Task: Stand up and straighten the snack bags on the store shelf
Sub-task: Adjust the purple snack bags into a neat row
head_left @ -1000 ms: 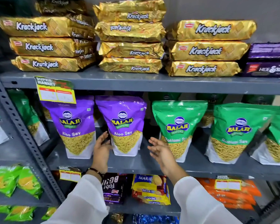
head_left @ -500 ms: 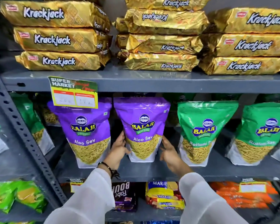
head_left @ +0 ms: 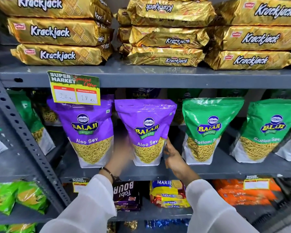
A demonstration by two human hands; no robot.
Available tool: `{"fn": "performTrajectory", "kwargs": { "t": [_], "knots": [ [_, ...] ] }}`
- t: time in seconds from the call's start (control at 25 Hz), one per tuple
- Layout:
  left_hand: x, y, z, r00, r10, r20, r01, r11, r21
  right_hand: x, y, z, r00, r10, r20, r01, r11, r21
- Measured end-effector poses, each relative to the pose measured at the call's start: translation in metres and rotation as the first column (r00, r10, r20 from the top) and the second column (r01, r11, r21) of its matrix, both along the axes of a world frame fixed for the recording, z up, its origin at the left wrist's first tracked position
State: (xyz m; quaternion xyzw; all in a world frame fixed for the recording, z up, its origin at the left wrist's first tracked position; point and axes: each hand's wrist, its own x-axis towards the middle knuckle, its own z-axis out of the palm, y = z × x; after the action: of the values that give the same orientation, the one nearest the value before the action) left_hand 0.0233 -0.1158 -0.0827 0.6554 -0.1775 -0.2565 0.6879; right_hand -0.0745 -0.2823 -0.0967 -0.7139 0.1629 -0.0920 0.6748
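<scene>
Left hand (head_left: 123, 153) motion-blurred

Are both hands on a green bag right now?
No, the left hand and right hand flank the second purple bag; the green bag stands untouched.

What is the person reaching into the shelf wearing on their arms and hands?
Both arms are covered by long, loose sleeves of thin white fabric, the left sleeve and the right sleeve ending at the wrists. The left hand and right hand are bare, with no gloves. A thin dark bracelet with a small dangling bit circles the left wrist. The left hand is blurred.
</scene>
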Motion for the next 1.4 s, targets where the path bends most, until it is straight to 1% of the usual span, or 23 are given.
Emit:
{"fn": "performTrajectory", "kwargs": {
  "t": [0.12, 0.24, 0.32, 0.52, 0.76, 1.0, 1.04, 1.08, 1.12, 1.16, 1.2, 1.24, 1.28, 1.36, 1.4],
  "knots": [
    [0.001, 0.0, -0.002, 1.0, -0.009, 0.028, 0.009, 1.0, -0.006, -0.003, 0.002, 0.002, 1.0, -0.005, -0.015, 0.005, 1.0, -0.013],
    [0.003, -0.001, -0.004, 0.999, -0.013, 0.038, 0.012, 1.0, 0.019, -0.004, 0.003, 0.006, 0.999, 0.0, -0.042, -0.002, 0.999, -0.039],
    [0.003, -0.002, -0.002, 0.999, 0.007, 0.043, -0.009, 0.999, 0.046, -0.004, 0.003, 0.006, 0.999, -0.007, -0.046, 0.005, 0.999, -0.051],
    [0.001, -0.002, 0.001, 0.999, 0.015, 0.044, -0.017, 0.998, 0.053, -0.005, 0.009, 0.01, 0.999, -0.032, -0.029, 0.03, 0.997, -0.066],
    [-0.007, -0.004, 0.006, 0.999, 0.035, 0.038, -0.035, 0.999, 0.014, -0.004, 0.009, 0.011, 0.999, -0.045, -0.011, 0.045, 0.999, -0.013],
    [-0.009, -0.001, 0.009, 0.999, 0.023, 0.047, -0.024, 1.0, 0.019, -0.003, 0.006, 0.002, 0.998, -0.052, -0.042, 0.05, 0.998, -0.048],
    [-0.009, -0.001, 0.009, 0.998, 0.029, 0.048, -0.029, 1.0, 0.009, -0.003, 0.007, 0.0, 0.996, -0.084, -0.04, 0.082, 0.995, -0.056],
    [-0.01, 0.0, 0.009, 0.998, 0.043, 0.042, -0.042, 0.999, -0.008, -0.004, 0.011, -0.002, 0.986, -0.165, -0.009, 0.165, 0.985, -0.058],
    [-0.01, 0.001, 0.007, 0.996, 0.077, 0.045, -0.076, 0.997, -0.011, -0.004, 0.016, -0.004, 0.951, -0.303, 0.053, 0.305, 0.951, -0.039],
    [-0.01, 0.003, 0.005, 0.989, 0.129, 0.072, -0.13, 0.992, 0.008, -0.005, 0.023, -0.004, 0.884, -0.449, 0.127, 0.45, 0.893, 0.021],
    [-0.009, 0.007, 0.003, 0.972, 0.196, 0.131, -0.203, 0.978, 0.041, -0.004, 0.031, -0.003, 0.807, -0.559, 0.189, 0.553, 0.829, 0.089],
    [-0.008, 0.012, 0.003, 0.946, 0.258, 0.197, -0.273, 0.96, 0.053, -0.003, 0.042, 0.0, 0.764, -0.597, 0.246, 0.58, 0.802, 0.144],
    [-0.007, 0.018, 0.004, 0.916, 0.309, 0.257, -0.33, 0.943, 0.043, 0.001, 0.054, 0.002, 0.758, -0.589, 0.281, 0.561, 0.808, 0.179],
    [-0.002, 0.032, 0.011, 0.856, 0.389, 0.339, -0.401, 0.915, -0.036, 0.011, 0.078, 0.01, 0.815, -0.495, 0.301, 0.442, 0.868, 0.228],
    [0.002, 0.042, 0.015, 0.826, 0.447, 0.344, -0.443, 0.892, -0.096, 0.018, 0.089, 0.013, 0.856, -0.424, 0.297, 0.37, 0.902, 0.222]
  ]
}}
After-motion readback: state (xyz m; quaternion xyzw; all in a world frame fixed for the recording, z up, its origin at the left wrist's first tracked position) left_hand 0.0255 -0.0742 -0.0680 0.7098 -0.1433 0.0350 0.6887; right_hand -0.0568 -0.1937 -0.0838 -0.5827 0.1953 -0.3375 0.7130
